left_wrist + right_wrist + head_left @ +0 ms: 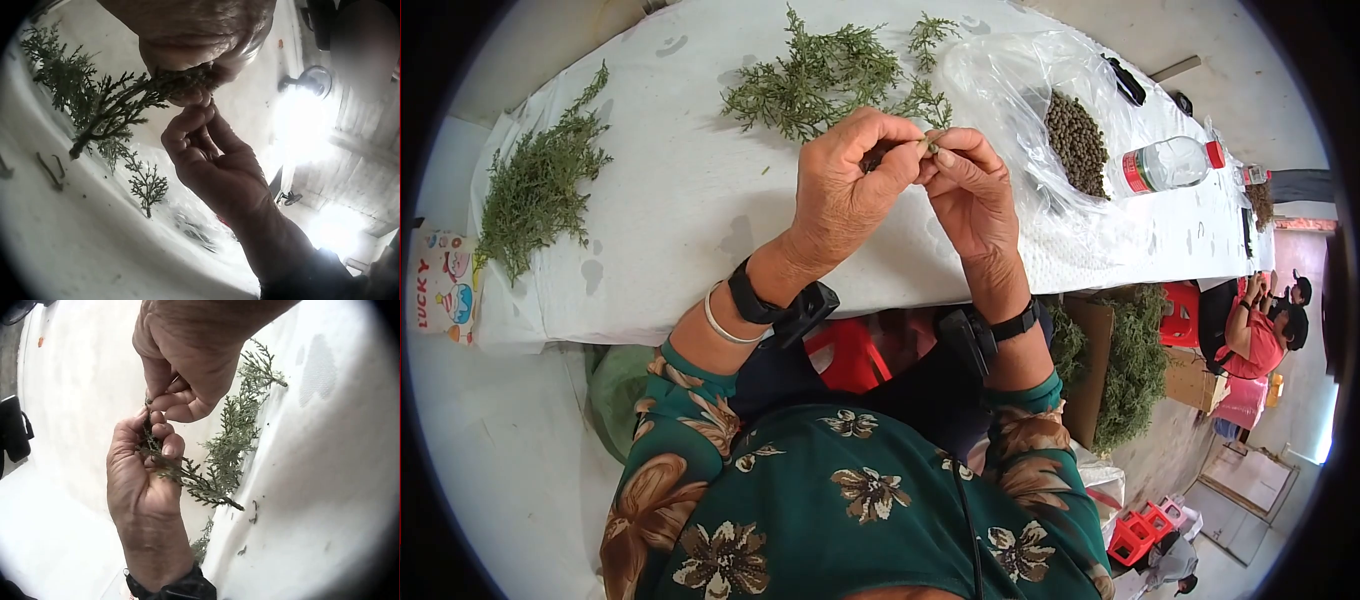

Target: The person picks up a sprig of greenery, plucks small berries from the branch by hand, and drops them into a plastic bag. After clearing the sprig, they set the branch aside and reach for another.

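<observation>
My left hand (850,175) curls round a green sprig, whose leafy twig (200,486) sticks out of the palm in the right wrist view. The fingertips of my right hand (975,190) pinch at the sprig's end, touching the left fingertips. In the left wrist view the twig (115,112) hangs out beside the left hand (194,31), with the right hand (219,162) just under it. Beyond both hands a pile of green sprigs (820,75) lies on the white-covered table (690,200).
More sprigs (545,190) lie at the table's left. On the right are a plastic bag (990,80) with small brown round pieces (1077,140) and a clear bottle (1175,165). Below the table edge stands a box of greenery (1135,370). People (1255,335) sit farther right.
</observation>
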A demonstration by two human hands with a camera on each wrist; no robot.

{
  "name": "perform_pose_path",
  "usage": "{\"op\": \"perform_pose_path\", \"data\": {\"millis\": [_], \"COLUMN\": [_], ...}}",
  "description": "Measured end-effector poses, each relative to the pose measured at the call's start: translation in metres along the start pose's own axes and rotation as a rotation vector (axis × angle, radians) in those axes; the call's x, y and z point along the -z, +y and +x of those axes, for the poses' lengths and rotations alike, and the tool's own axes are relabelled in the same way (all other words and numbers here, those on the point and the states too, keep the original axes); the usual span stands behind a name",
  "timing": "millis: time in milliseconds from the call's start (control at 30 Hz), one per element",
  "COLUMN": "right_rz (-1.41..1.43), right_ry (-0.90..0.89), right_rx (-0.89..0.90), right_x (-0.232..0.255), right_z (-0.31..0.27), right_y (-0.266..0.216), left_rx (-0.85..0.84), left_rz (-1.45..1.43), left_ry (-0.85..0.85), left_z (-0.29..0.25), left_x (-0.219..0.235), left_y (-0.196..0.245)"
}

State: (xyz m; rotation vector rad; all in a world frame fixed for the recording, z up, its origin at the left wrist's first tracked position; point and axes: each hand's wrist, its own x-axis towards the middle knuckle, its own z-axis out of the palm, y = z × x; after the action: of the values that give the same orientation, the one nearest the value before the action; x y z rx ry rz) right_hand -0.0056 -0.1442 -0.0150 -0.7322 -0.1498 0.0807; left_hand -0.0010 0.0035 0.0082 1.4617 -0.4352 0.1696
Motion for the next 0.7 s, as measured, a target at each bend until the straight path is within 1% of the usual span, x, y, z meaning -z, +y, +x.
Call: {"op": "perform_pose_path", "data": {"millis": [67, 333, 700], "right_rz": [-0.011, -0.013, 0.003], "right_ry": [-0.012, -0.01, -0.032], "right_rx": [0.008, 0.003, -0.002], "right_x": [0.001, -0.0002, -0.0008], "right_z": [0.0002, -0.0009, -0.0016], "right_y": [-0.0002, -0.0011, -0.0007], "left_rx": [-0.053, -0.133, -0.137], "left_rz": [0.056, 0.148, 0.113], "left_ry": [-0.002, 0.014, 0.033], "left_z": [0.0006, 0.0008, 0.0004], "left_x": [-0.0002, -0.0012, -0.0019], "left_y": [-0.001, -0.0016, -0.0035]}}
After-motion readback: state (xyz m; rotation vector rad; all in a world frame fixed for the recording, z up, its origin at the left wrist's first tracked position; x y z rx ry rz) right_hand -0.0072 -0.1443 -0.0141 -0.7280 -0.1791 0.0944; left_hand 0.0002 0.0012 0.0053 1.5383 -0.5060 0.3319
